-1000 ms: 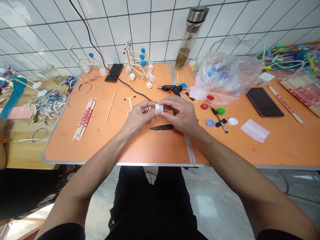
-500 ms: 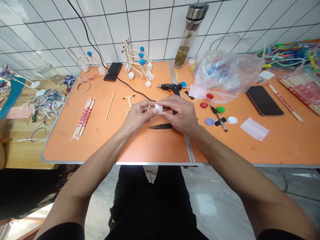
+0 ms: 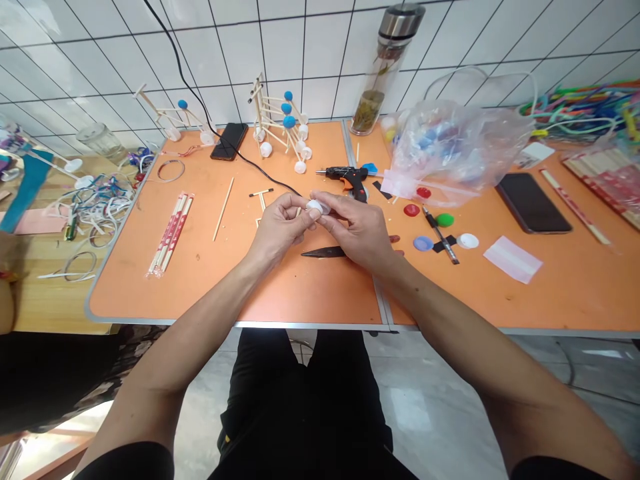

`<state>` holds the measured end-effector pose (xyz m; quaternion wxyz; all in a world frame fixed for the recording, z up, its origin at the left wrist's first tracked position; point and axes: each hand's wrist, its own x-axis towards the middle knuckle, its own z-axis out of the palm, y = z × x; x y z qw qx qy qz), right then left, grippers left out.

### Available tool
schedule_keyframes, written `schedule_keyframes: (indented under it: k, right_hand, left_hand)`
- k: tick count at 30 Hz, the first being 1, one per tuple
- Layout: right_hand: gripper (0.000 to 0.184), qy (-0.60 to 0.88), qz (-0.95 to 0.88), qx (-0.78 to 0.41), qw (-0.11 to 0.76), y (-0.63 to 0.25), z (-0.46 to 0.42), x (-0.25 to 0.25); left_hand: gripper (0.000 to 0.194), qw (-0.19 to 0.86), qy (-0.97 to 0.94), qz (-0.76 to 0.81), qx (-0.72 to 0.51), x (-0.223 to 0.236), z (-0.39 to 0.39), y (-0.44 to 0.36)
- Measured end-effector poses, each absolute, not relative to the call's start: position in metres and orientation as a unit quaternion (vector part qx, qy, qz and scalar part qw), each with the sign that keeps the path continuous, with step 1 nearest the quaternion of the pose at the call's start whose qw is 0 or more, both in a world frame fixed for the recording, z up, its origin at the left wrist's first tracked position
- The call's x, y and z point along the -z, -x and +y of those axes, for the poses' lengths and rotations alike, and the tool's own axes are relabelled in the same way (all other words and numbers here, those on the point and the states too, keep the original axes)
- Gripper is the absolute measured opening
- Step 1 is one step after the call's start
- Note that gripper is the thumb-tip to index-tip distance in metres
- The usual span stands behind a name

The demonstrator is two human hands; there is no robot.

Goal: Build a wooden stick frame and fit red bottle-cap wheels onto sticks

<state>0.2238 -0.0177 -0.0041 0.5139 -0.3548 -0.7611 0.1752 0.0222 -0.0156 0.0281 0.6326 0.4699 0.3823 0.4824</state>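
Between the fingertips of both hands is a small white bottle cap (image 3: 315, 205), partly covered by the fingers. My left hand (image 3: 281, 227) pinches its left side, and my right hand (image 3: 357, 230) grips it from the right. Under my right hand lie pliers (image 3: 323, 253), their dark jaws showing and their handles mostly hidden. Just beyond the hands rests a black and orange glue gun (image 3: 350, 179). A small frame of wooden sticks (image 3: 261, 200) lies behind my left hand, partly hidden.
Stick models with caps and blue balls (image 3: 280, 123) stand by the wall near a phone (image 3: 230, 141). Wrapped chopsticks (image 3: 171, 235) lie left. To the right are coloured caps (image 3: 423, 243), a pen (image 3: 440, 233), a plastic bag (image 3: 440, 150) and another phone (image 3: 534, 203). A glass bottle (image 3: 383, 73) stands behind.
The white cap has been turned between the fingers, now showing its round face more. Both hands stay close together in nearly the same place; the view has shifted slightly.
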Motion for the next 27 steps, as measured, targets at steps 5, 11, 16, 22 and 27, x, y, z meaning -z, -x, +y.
schedule_keyframes:
  k: [5,11,16,22,27]
  right_hand:
    - [0.041,0.36,-0.762,-0.188,0.505,-0.225,-0.017,0.007]
    - [0.046,0.367,-0.769,-0.203,0.482,-0.226,-0.018,0.007]
    - [0.054,0.364,-0.772,-0.21,0.477,-0.225,-0.018,0.007]
    - [0.054,0.373,-0.742,-0.229,0.507,-0.227,-0.017,0.001]
    - [0.055,0.355,-0.697,-0.326,0.531,-0.227,-0.017,-0.003]
  left_hand:
    - [0.072,0.625,-0.495,0.383,-0.466,-0.028,-0.015,-0.019]
    - [0.067,0.578,-0.555,0.372,-0.469,-0.029,-0.014,-0.017]
    - [0.065,0.519,-0.592,0.377,-0.489,-0.024,-0.013,-0.018]
    - [0.056,0.497,-0.614,0.367,-0.492,-0.024,-0.014,-0.017]
    - [0.059,0.542,-0.584,0.351,-0.492,-0.033,-0.013,-0.017]
